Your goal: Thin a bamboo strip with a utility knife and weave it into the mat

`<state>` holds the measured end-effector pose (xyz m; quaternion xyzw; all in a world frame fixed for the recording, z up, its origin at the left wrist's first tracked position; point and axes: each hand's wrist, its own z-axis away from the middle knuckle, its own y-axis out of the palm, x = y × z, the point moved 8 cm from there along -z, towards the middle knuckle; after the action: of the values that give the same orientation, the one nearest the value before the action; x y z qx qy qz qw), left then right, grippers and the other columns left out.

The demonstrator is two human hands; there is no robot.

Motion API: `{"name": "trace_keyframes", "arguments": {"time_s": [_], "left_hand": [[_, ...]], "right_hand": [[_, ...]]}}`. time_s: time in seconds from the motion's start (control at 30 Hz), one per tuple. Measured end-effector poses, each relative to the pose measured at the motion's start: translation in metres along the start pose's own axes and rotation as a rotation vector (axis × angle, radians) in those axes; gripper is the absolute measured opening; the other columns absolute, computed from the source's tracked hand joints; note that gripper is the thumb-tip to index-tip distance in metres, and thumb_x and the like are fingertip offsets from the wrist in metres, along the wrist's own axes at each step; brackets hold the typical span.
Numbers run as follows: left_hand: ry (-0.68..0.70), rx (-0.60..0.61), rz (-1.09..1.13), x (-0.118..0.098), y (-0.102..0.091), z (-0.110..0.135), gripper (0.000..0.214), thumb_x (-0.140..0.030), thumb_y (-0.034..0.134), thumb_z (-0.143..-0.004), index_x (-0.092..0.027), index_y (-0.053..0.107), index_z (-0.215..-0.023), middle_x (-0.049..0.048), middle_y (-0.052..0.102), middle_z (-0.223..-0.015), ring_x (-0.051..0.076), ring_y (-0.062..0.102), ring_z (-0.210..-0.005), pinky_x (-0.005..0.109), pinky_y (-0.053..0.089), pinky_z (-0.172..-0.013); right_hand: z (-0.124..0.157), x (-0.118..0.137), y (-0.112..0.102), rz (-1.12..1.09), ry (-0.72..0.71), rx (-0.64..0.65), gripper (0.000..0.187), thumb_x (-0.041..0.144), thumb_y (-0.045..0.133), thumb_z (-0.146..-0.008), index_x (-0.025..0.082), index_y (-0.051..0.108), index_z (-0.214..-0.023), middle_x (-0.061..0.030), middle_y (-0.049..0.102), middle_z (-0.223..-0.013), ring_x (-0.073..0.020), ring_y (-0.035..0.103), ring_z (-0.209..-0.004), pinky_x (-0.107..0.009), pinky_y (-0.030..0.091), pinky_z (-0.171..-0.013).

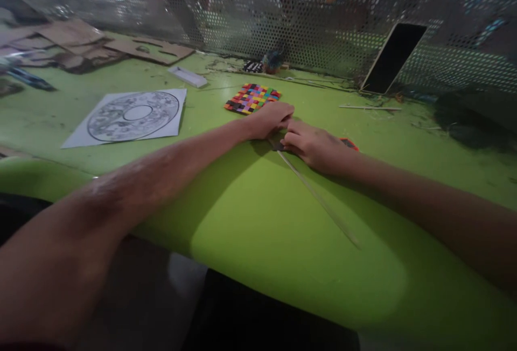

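Observation:
My left hand and my right hand meet low over the green table, fingers curled in and almost touching. A small dark flat piece shows beneath the right fingertips. From that spot a thin pale stick slants toward the table's near edge. What exactly each set of fingers grips is hidden. Just behind my left hand lies a multicoloured woven square. A dark piece with an orange edge pokes out past my right hand.
To the left lies a paper with a ring-shaped drawing. Behind it are a white tray and cut cardboard. A phone-like dark slab leans on the perforated metal screen. Another thin stick lies before it.

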<state>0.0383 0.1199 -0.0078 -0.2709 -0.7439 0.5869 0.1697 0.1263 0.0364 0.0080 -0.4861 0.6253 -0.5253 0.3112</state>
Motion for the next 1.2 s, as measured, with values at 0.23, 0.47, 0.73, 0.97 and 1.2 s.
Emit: {"name": "trace_keyframes", "arguments": {"time_s": [0.23, 0.47, 0.73, 0.97, 1.2], "left_hand": [[-0.012, 0.001, 0.024, 0.0, -0.001, -0.004, 0.016, -0.024, 0.05, -0.097, -0.017, 0.06, -0.087, 0.0087, 0.066, -0.088, 0.021, 0.058, -0.081, 0.033, 0.034, -0.067], [-0.022, -0.022, 0.039, -0.001, -0.001, -0.005, 0.019, -0.028, 0.047, -0.099, -0.017, 0.06, -0.088, 0.01, 0.066, -0.091, 0.021, 0.058, -0.085, 0.033, 0.038, -0.073], [-0.045, -0.024, -0.004, 0.002, 0.002, -0.004, 0.016, -0.028, 0.05, -0.093, -0.018, 0.06, -0.087, 0.0095, 0.068, -0.09, 0.022, 0.059, -0.083, 0.033, 0.039, -0.072], [-0.05, -0.031, -0.011, 0.006, 0.003, -0.003, 0.011, -0.025, 0.056, -0.084, -0.018, 0.063, -0.089, 0.0088, 0.068, -0.089, 0.022, 0.061, -0.083, 0.033, 0.039, -0.071], [-0.047, -0.003, 0.083, 0.004, -0.001, -0.004, 0.018, -0.03, 0.048, -0.093, -0.02, 0.058, -0.082, 0.0079, 0.064, -0.084, 0.021, 0.057, -0.078, 0.035, 0.036, -0.069]], "right_hand": [[-0.001, 0.0, 0.0, -0.019, -0.038, -0.014, 0.024, 0.026, 0.042, -0.106, 0.019, 0.063, -0.098, -0.0108, 0.061, -0.105, -0.0233, 0.053, -0.092, -0.036, 0.041, -0.08], [0.017, 0.017, -0.004, 0.011, -0.039, 0.059, 0.023, 0.027, 0.043, -0.109, 0.019, 0.062, -0.099, -0.0064, 0.06, -0.096, -0.0184, 0.051, -0.081, -0.031, 0.038, -0.073], [0.008, 0.012, -0.006, 0.044, -0.011, 0.003, 0.025, 0.026, 0.041, -0.107, 0.019, 0.064, -0.116, -0.0113, 0.065, -0.111, -0.0231, 0.056, -0.099, -0.036, 0.044, -0.085], [-0.008, -0.009, 0.003, 0.03, 0.026, 0.007, 0.022, 0.024, 0.043, -0.105, 0.018, 0.064, -0.102, -0.0108, 0.065, -0.104, -0.0227, 0.056, -0.093, -0.035, 0.043, -0.084], [0.002, -0.001, -0.001, 0.006, -0.027, -0.02, 0.024, 0.027, 0.043, -0.107, 0.018, 0.064, -0.101, -0.0097, 0.065, -0.103, -0.0222, 0.056, -0.094, -0.034, 0.04, -0.081]]}}
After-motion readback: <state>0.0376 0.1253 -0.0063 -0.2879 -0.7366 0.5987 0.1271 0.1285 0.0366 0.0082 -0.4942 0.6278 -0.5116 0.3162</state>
